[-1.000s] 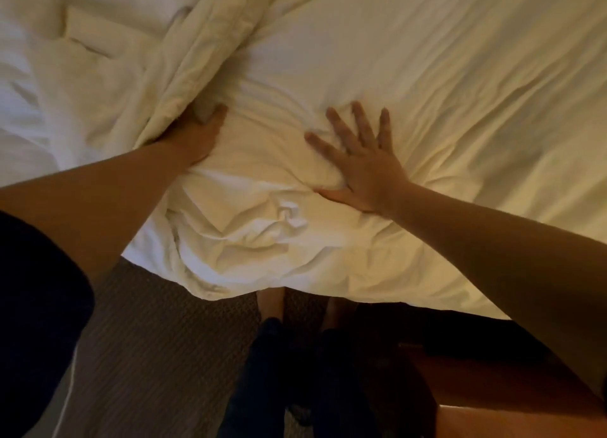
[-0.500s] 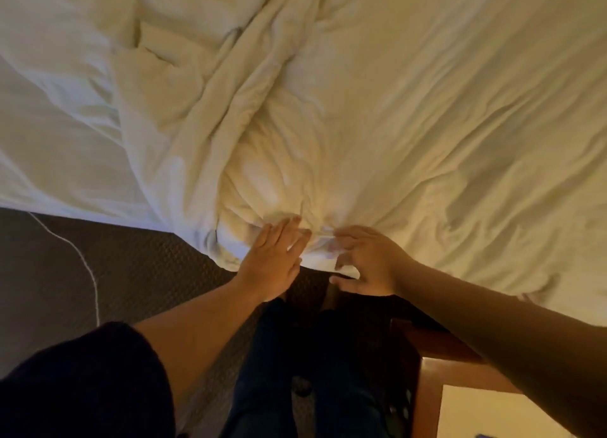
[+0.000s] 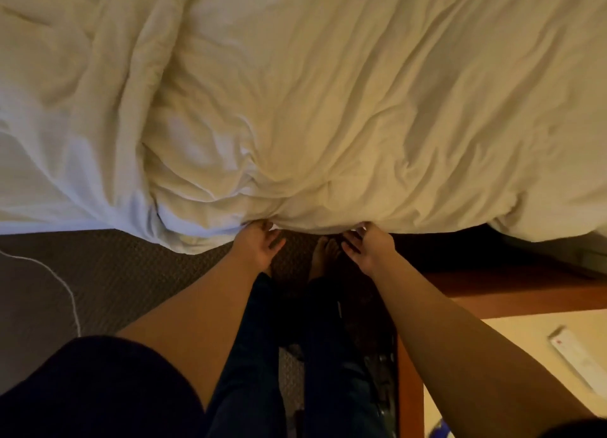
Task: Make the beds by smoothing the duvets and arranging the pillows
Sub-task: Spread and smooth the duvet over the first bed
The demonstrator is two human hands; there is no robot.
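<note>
Both hands have dropped from the top of the duvet (image 3: 345,109) to its hanging edge since a second ago: the left hand (image 3: 259,244) and right hand (image 3: 368,245) now pinch the hem side by side, fingers curled onto the cloth, over the person's bare feet. The cream duvet lies across the bed, bunched into thick ridges toward the left, where the white sheet (image 3: 49,175) shows bare. To do this step well, the person should probably draw the hem down and outward evenly with both hands, then spread them apart so the creases run out instead of gathering between them. Carpet (image 3: 108,273) to the left is open apart from a white cable (image 3: 67,288); a wooden nightstand (image 3: 492,293) crowds the right leg, limiting a step that way.
</note>
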